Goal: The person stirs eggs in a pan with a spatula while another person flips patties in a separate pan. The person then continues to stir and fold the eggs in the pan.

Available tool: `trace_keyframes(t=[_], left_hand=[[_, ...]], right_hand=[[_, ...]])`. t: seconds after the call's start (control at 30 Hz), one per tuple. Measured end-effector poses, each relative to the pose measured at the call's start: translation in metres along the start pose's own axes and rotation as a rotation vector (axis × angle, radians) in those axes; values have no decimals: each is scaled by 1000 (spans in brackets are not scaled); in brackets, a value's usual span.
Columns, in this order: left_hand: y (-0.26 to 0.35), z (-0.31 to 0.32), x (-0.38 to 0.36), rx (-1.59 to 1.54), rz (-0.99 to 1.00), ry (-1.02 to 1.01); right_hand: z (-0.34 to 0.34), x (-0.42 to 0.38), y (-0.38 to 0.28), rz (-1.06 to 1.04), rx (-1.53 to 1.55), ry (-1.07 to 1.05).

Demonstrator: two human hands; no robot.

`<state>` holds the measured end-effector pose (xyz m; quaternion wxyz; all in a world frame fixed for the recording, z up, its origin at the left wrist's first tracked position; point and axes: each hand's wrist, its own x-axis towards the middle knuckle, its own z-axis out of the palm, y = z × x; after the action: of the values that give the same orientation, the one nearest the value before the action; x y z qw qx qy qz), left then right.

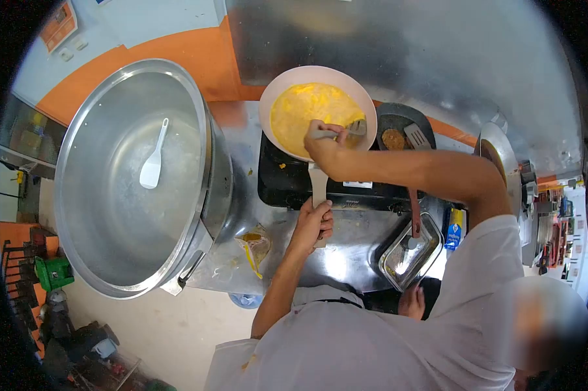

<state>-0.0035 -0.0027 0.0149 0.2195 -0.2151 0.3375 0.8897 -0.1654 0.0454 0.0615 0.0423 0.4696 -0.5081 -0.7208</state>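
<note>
Shiny metal counter [346, 257] stood beside a very big silver metal pot [118, 137]. On the black stove [272, 182], the round pink pan [281, 81] held yellow liquid [307, 107]; left hand [313, 225] gripped its beige handle [318, 182], while right hand [324, 144] was closed around a grey slotted spatula [357, 128] at the liquid.

The pan [266, 112] is pale pink, holding yellow egg [294, 114]. A white scoop [152, 168] contrasts with the silver pot [124, 221]; the wall [176, 62] shows orange and pale blue.

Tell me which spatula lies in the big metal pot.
The white one; the right hand holds a grey one, and another rests on the dark pan.
</note>
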Motion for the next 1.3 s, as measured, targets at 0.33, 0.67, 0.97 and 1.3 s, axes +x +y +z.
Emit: trace_keyframes(t=[0.33, 0.67, 0.97, 1.3], left_hand=[[3, 2, -2, 3, 0, -15], [-1, 0, 1, 18, 11, -31], [-6, -3, 3, 32, 44, -43], [-9, -4, 7, 33, 48, -36]], right_hand=[[62, -8, 11, 325, 325, 186], [110, -65, 86, 469, 1143, 326], [118, -145, 47, 481, 1605, 46], [43, -149, 7, 499, 1686, -58]])
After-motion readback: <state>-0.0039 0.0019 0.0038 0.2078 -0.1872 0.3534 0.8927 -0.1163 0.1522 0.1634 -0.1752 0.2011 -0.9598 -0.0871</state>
